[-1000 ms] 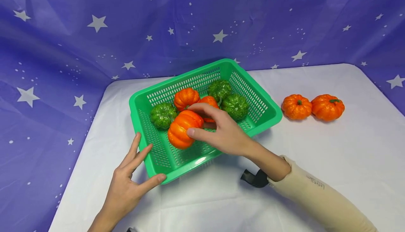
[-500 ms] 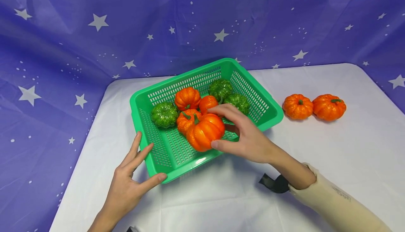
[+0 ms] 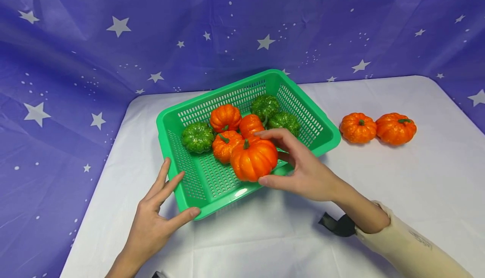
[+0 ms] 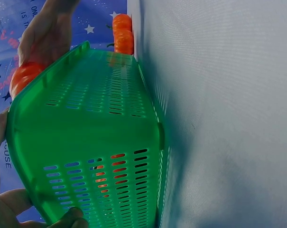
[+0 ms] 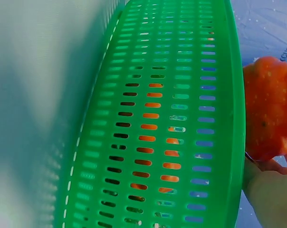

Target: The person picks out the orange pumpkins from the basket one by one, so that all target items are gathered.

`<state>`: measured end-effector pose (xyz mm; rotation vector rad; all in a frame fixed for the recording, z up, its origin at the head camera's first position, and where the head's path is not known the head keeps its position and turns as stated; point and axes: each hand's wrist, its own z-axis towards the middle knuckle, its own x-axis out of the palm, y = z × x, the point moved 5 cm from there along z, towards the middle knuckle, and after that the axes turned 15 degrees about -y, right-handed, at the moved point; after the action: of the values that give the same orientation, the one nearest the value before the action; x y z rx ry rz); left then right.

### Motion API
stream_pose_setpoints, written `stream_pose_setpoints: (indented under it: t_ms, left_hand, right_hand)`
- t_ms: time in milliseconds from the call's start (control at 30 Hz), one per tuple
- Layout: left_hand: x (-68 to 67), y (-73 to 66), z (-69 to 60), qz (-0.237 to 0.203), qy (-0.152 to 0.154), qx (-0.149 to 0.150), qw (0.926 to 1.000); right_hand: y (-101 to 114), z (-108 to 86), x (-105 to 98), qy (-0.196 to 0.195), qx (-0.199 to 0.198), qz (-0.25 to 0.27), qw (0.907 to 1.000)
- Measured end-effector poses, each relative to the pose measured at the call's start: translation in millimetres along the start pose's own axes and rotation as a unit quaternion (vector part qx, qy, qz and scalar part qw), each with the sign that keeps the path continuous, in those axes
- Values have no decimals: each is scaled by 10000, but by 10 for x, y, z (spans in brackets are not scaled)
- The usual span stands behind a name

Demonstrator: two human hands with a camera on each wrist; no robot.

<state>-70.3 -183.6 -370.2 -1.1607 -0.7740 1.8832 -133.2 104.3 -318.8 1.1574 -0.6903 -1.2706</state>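
My right hand (image 3: 303,175) holds an orange toy pumpkin (image 3: 253,160) by its right side, thumb low and fingers at the top, over the front part of a green plastic basket (image 3: 216,204). In the right wrist view the held pumpkin (image 5: 269,109) shows beyond the basket's rim. At the basket's left front corner, my left hand (image 3: 153,215) grips the rim. One of its fingertips lies against the outer wall in the left wrist view. Inside the basket are orange pumpkins, one (image 3: 225,118) at the back, and green ones, one (image 3: 198,137) at the left.
Two orange pumpkins, a left one (image 3: 358,128) and a right one (image 3: 395,129), touch each other on the white tablecloth (image 3: 401,185), right of the basket. A purple curtain (image 3: 227,29) with white stars hangs behind. A black strap (image 3: 337,225) sticks out by the right wrist.
My right hand has moved right and toward me with the pumpkin, turning it stem up. Another orange pumpkin behind it has come into sight. The left hand stays on the rim.
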Motion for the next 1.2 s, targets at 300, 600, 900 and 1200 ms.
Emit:
stream_pose_setpoints:
  t_ms: [300, 600, 900, 1200]
  left_hand:
    - [3, 1, 0, -22, 35, -64, 10000]
    - [4, -4, 1, -8, 13, -48, 10000]
    - [4, -2, -1, -70, 4, -54, 10000]
    - [2, -4, 2, -18, -24, -14, 10000]
  right_hand:
    - [-18, -34, -71, -105, 68, 107, 9999]
    - [-44, -91, -122, -15, 10, 570, 9984]
    - [-12, -125, -227, -444, -134, 541, 9975]
    - [18, -209, -340, -529, -138, 491, 9973]
